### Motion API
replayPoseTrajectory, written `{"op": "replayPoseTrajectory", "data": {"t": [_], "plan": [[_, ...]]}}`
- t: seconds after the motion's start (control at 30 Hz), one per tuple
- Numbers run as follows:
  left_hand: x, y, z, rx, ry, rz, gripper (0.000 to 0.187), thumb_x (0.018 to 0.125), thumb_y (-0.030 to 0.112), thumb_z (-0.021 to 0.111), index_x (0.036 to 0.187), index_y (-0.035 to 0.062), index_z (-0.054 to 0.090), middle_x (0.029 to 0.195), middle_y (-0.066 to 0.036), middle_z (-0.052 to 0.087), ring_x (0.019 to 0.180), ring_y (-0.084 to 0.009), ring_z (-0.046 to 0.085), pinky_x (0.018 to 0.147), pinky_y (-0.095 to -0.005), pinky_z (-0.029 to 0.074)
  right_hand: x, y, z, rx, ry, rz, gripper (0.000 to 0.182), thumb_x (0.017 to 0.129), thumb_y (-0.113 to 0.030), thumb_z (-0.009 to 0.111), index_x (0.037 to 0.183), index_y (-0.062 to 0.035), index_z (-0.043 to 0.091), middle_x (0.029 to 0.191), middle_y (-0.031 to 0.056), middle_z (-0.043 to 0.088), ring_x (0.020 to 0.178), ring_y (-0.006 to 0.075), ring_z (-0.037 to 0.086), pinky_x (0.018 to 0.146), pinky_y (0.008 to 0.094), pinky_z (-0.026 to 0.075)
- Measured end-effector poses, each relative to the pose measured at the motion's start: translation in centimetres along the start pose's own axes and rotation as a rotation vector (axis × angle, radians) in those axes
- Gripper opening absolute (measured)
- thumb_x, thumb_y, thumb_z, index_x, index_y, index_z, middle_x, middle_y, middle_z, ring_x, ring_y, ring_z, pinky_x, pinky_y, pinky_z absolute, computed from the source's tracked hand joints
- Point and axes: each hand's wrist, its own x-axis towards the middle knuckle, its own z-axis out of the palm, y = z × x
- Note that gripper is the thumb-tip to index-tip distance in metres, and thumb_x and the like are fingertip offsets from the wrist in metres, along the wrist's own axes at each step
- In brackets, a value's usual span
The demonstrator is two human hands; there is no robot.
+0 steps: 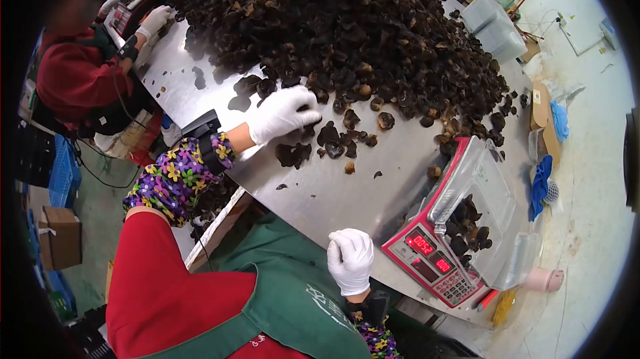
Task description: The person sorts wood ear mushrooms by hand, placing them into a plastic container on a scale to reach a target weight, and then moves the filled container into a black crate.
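A big heap of dark wood ear mushrooms covers the far part of the metal table. My left hand, in a white glove, is at the near edge of this heap, fingers curled down among loose pieces; what they grip is hidden. Several loose mushrooms lie just to its right. Above the table's near edge, my gloved right hand is loosely closed, with nothing visible in it. To its right stands a red scale with lit digits. A clear plastic box on the scale holds some mushrooms.
At the upper left a co-worker in a red sleeve works with gloved hands by another scale. Clear plastic tubs stand by the table's far right corner. Cardboard and blue cloths are along the right side.
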Motion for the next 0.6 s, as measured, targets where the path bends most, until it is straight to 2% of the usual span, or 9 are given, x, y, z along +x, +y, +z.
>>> {"op": "replayPoseTrajectory", "data": {"t": [0.07,0.1,0.17,0.23,0.33,0.37,0.47,0.57,0.6], "plan": [[0.8,-0.2,-1.1,-0.360,0.079,-0.143,0.020,0.097,0.024,0.068,0.093,0.0047,0.069,0.091,-0.002,0.069,0.082,-0.0138,0.063,0.072,-0.0285,0.050,0.0,0.1,0.0,0.002,0.004,-0.009,0.021,0.080,-0.006,0.072,0.100,-0.0104,0.068,0.097,0.0055,0.066,0.097,0.0288,0.063,0.084,0.0427,0.049],[0.9,1.0,-2.4,-0.555,0.070,-0.332,0.021,0.100,0.026,0.065,0.089,0.0077,0.066,0.094,-0.001,0.069,0.082,-0.0092,0.063,0.067,-0.0255,0.048,-0.1,0.2,0.1,0.001,0.006,-0.006,0.021,0.080,-0.006,0.072,0.100,-0.0104,0.068,0.097,0.0055,0.066,0.097,0.0288,0.063,0.084,0.0427,0.049],[1.1,1.4,-3.1,-0.933,0.152,-0.430,0.024,0.100,0.026,0.064,0.082,0.0118,0.059,0.092,-0.003,0.070,0.081,-0.0056,0.062,0.063,-0.0240,0.047,-0.2,0.2,0.2,0.002,0.003,-0.007,0.021,0.080,-0.005,0.072,0.100,-0.0105,0.068,0.097,0.0054,0.065,0.096,0.0287,0.062,0.084,0.0426,0.049],[1.4,0.8,-3.1,-0.802,-0.007,-0.386,0.025,0.097,0.023,0.069,0.082,0.0123,0.051,0.093,-0.005,0.070,0.078,-0.0064,0.062,0.063,-0.0252,0.050,-0.1,0.2,0.2,0.004,0.005,-0.008,0.022,0.080,-0.005,0.072,0.100,-0.0105,0.068,0.097,0.0054,0.065,0.096,0.0288,0.062,0.084,0.0427,0.049],[1.4,2.5,-0.1,-0.339,0.005,-0.050,0.018,0.089,0.015,0.073,0.098,0.0038,0.062,0.084,-0.003,0.066,0.081,-0.0112,0.063,0.076,-0.0289,0.052,0.0,0.1,0.2,0.004,0.005,-0.006,0.022,0.080,-0.006,0.072,0.100,-0.0104,0.068,0.097,0.0055,0.065,0.096,0.0289,0.062,0.084,0.0428,0.049],[1.3,2.6,0.7,-0.086,-0.043,-0.005,0.024,0.086,0.017,0.074,0.109,0.0101,0.068,0.089,-0.003,0.066,0.083,-0.0159,0.065,0.079,-0.0318,0.052,-0.1,0.1,0.1,0.005,0.005,-0.007,0.021,0.080,-0.006,0.072,0.100,-0.0104,0.067,0.097,0.0055,0.065,0.096,0.0288,0.062,0.084,0.0428,0.049],[1.3,3.1,2.0,0.419,-0.169,0.168,0.017,0.082,0.029,0.076,0.095,0.0188,0.073,0.093,-0.002,0.068,0.086,-0.0261,0.068,0.073,-0.0383,0.053,0.0,0.0,0.0,-0.006,0.008,-0.005,0.020,0.081,-0.007,0.072,0.100,-0.0104,0.067,0.097,0.0055,0.065,0.096,0.0288,0.062,0.084,0.0430,0.049],[2.1,2.8,1.9,0.225,-0.057,0.011,0.011,0.085,0.022,0.072,0.086,0.0110,0.069,0.083,-0.007,0.068,0.076,-0.0251,0.067,0.070,-0.0366,0.054,-0.1,0.1,0.1,0.006,0.019,-0.004,0.019,0.081,-0.007,0.072,0.100,-0.0105,0.067,0.097,0.0054,0.065,0.096,0.0288,0.062,0.083,0.0430,0.049],[2.8,2.9,1.1,-0.041,-0.095,-0.027,0.009,0.087,0.015,0.069,0.085,0.0063,0.065,0.079,-0.010,0.067,0.074,-0.0228,0.066,0.071,-0.0360,0.054,-0.1,0.1,0.1,0.007,0.024,-0.002,0.019,0.082,-0.007,0.072,0.100,-0.0103,0.067,0.097,0.0055,0.065,0.096,0.0289,0.062,0.083,0.0431,0.049]]}}
